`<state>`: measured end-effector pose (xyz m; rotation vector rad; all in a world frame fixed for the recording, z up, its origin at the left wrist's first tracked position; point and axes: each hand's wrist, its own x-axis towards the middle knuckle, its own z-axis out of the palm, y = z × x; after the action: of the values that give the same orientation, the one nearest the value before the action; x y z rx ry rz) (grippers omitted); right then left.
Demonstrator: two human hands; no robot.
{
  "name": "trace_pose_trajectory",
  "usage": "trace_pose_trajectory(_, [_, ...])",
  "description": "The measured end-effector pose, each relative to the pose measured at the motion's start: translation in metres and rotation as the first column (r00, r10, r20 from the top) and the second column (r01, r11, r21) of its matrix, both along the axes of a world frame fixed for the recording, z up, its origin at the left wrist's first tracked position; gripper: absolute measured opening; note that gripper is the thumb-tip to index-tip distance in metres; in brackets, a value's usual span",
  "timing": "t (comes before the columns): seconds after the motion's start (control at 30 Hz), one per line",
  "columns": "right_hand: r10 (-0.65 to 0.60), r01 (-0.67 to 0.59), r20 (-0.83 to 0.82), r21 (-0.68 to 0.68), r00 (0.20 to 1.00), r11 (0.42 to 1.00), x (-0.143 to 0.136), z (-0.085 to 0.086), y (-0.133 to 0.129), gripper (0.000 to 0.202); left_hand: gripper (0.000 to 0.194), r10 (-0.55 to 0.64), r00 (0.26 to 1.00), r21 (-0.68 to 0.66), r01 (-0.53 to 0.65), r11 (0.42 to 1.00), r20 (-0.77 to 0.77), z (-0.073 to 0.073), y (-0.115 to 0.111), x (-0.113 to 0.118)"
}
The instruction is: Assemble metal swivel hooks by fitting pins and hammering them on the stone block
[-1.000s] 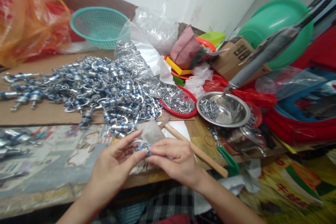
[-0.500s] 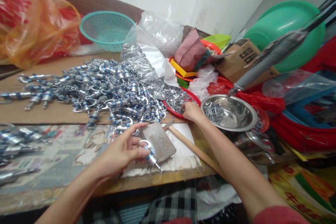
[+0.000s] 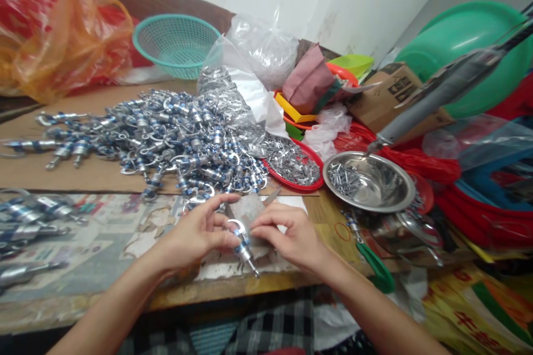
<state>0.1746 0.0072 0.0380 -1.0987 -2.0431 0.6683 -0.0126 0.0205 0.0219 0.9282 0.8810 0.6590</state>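
Observation:
My left hand [image 3: 194, 236] grips a silver metal fitting [image 3: 245, 254] with blue bands, a curved hook at its upper end and a thin stem pointing down to the right. Close beside it, my right hand [image 3: 293, 233] is closed in a pinch, its fingertips near the hook. Whatever sits in that pinch is too small or hidden to make out. Under both hands lies a flat grey metal block [image 3: 245, 208], partly covered. A red plate [image 3: 313, 184] holding small flat metal pieces stands just beyond my right hand.
A large heap of similar fittings [image 3: 166, 138] covers cardboard at the back left, with more fittings [image 3: 33, 216] at left. To the right stands a steel bowl [image 3: 387, 199] of pins, under a grey hanging tool [image 3: 441, 94]. A turquoise basket [image 3: 179, 44] stands behind.
My right hand has come from the red plate back toward me and leftward, up to the fitting in my left hand. The left hand keeps its grip.

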Motion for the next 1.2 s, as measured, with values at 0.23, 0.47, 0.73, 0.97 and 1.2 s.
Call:
trace_pose_trajectory(0.23, [0.064, -0.146, 0.172, 0.522, 0.983, 0.84, -0.007, -0.016, -0.011, 0.021, 0.077, 0.009, 1.0, 0.017, -0.009, 1.0, 0.015, -0.003, 0.0, 0.0])
trace_pose_trajectory(0.47, [-0.025, -0.191, 0.456, 0.421, 0.89, 0.887, -0.022, 0.002, -0.037, 0.031, 0.076, 0.023, 0.999, 0.007, -0.023, 1.0, 0.021, 0.0, 0.0, 0.0])
trace_pose_trajectory(0.73, [-0.131, 0.046, 0.267, 0.302, 0.955, 0.952, -0.003, -0.006, -0.03, 0.028, 0.076, 0.006, 1.0, 0.02, -0.006, 1.0, 0.002, -0.001, 0.001, 0.0])
trace_pose_trajectory(0.97, [-0.301, 0.389, 0.639, 0.002, 0.708, 0.921, 0.067, -0.013, 0.008, 0.02, 0.077, 0.01, 1.0, 0.018, -0.01, 1.0, -0.01, -0.001, 0.0, 0.0])
trace_pose_trajectory(1.2, [-0.319, 0.382, 0.518, -0.015, 0.793, 0.924, 0.069, -0.024, -0.022, 0.022, 0.077, 0.01, 1.0, 0.035, -0.01, 0.999, -0.021, -0.003, 0.001, -0.001])
